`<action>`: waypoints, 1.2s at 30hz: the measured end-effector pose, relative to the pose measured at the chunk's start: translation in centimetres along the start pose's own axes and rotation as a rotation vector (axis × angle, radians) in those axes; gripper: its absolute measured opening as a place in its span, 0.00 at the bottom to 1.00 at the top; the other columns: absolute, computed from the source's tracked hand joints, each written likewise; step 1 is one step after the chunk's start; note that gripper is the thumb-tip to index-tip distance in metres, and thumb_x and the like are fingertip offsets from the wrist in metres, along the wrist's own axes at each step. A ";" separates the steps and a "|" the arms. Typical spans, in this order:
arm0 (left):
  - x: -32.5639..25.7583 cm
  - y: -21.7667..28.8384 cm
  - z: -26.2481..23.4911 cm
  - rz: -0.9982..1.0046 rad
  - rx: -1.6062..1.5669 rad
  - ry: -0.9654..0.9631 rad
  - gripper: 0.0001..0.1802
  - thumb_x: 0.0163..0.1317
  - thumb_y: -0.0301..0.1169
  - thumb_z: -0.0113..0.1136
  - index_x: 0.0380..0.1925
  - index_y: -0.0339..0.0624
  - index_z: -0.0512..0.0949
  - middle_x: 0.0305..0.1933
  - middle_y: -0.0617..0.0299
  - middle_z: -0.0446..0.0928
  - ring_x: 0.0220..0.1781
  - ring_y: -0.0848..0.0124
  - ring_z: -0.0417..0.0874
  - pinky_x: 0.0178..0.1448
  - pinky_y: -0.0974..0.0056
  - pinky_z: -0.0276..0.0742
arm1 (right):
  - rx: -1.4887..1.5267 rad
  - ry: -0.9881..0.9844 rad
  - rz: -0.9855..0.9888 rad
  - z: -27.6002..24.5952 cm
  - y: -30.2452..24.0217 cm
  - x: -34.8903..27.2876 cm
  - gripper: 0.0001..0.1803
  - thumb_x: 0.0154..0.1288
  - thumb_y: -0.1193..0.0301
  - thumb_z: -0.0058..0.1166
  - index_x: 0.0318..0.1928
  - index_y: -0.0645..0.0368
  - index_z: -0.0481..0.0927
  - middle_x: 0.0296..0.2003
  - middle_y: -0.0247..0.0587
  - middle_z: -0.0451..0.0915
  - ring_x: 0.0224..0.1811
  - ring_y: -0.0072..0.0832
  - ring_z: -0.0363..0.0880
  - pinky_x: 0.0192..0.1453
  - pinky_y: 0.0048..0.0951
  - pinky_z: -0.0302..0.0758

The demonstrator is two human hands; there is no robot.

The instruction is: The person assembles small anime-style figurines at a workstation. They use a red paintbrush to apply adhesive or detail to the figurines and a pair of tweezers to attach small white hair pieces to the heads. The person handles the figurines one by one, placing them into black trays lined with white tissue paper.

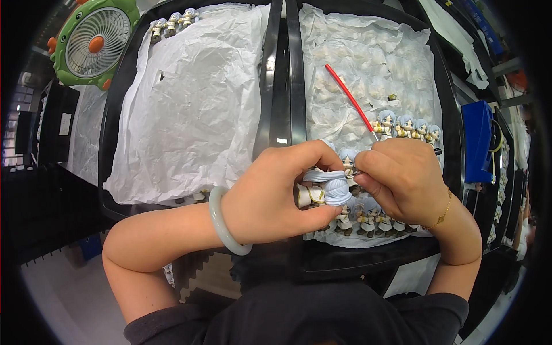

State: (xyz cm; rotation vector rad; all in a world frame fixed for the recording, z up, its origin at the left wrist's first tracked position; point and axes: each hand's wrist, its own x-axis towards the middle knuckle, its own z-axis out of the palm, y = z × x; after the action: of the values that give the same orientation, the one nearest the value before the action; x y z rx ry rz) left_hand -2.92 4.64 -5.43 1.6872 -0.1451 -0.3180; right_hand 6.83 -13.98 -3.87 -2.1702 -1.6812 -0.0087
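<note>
My left hand [270, 195] is closed around a small figurine [336, 191] with pale blue hair and white clothes trimmed in gold. The figurine lies on its side, its head toward my right hand. My right hand [399, 178] is pinched at the figurine's head. A thin grey tip shows at its fingertips and a black end [438, 152] sticks out past its far side, apparently one slim tool, mostly hidden. A red-handled stick [349, 99] with a metal end slants over the paper beyond my right hand; its lower end disappears behind the knuckles.
Similar figurines stand in rows [407, 125] on the right black tray [368, 261], among paper-covered lumps. White paper [195, 109] covers the left tray, with a few figurines [172, 24] at its far corner. A green fan [95, 43] stands far left, a blue holder [478, 141] at right.
</note>
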 end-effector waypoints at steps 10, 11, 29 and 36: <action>0.2 -0.2 0.1 -0.021 -0.004 0.001 0.20 0.46 0.22 0.64 0.40 0.32 0.69 0.37 0.60 0.74 0.40 0.76 0.76 0.46 0.71 0.72 | -0.003 -0.059 0.036 0.2 -0.1 -0.2 0.08 0.50 0.69 0.55 0.25 0.55 0.69 0.15 0.33 0.67 0.18 0.32 0.71 0.20 0.31 0.66; 0.2 -0.3 0.2 -0.022 -0.011 0.002 0.20 0.46 0.22 0.65 0.40 0.32 0.69 0.37 0.60 0.74 0.40 0.76 0.76 0.46 0.71 0.72 | 0.000 -0.081 0.046 0.2 0.0 -0.3 0.08 0.51 0.69 0.55 0.25 0.55 0.69 0.15 0.34 0.68 0.18 0.32 0.72 0.20 0.31 0.66; 0.3 -0.2 0.3 -0.027 0.029 -0.027 0.21 0.46 0.24 0.66 0.40 0.31 0.71 0.35 0.59 0.76 0.37 0.77 0.78 0.43 0.72 0.74 | 0.469 -0.195 0.191 -0.3 1.1 -0.2 0.09 0.56 0.67 0.50 0.24 0.57 0.70 0.15 0.41 0.68 0.18 0.40 0.70 0.22 0.36 0.66; 0.1 -0.2 0.1 -0.059 -0.031 -0.034 0.21 0.46 0.23 0.65 0.40 0.31 0.70 0.37 0.59 0.76 0.39 0.77 0.77 0.44 0.71 0.72 | 0.047 -0.058 0.013 -0.3 0.3 -0.2 0.09 0.49 0.68 0.56 0.22 0.55 0.69 0.14 0.34 0.64 0.16 0.33 0.68 0.20 0.32 0.63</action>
State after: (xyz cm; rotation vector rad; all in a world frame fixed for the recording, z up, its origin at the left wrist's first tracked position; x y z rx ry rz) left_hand -2.86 4.52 -5.64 1.6576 -0.1153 -0.3919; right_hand 7.16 -14.31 -3.72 -2.1659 -1.6813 0.0981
